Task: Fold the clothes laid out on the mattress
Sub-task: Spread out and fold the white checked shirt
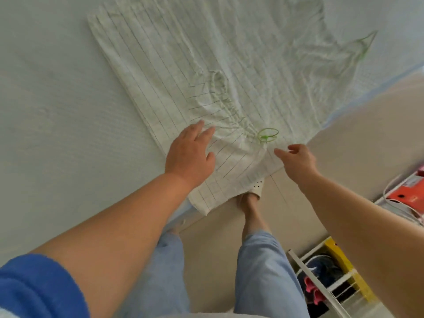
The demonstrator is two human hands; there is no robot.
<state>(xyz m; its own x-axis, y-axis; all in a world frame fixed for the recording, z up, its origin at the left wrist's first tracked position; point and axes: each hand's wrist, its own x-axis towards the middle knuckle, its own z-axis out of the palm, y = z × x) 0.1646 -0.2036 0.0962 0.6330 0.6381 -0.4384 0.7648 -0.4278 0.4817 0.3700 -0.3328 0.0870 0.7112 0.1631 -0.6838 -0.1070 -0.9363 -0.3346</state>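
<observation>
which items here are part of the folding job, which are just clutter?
Job: white line-checked garment with green trim; pale mattress; left hand flat on it; right hand at the hem.

Clutter: white shoe rack with yellow side; red box; white cable.

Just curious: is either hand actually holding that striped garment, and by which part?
Neither grips it. The left hand rests flat on the garment near its gathered waist; the right hand hovers with loosely curled fingers at the near edge.
</observation>
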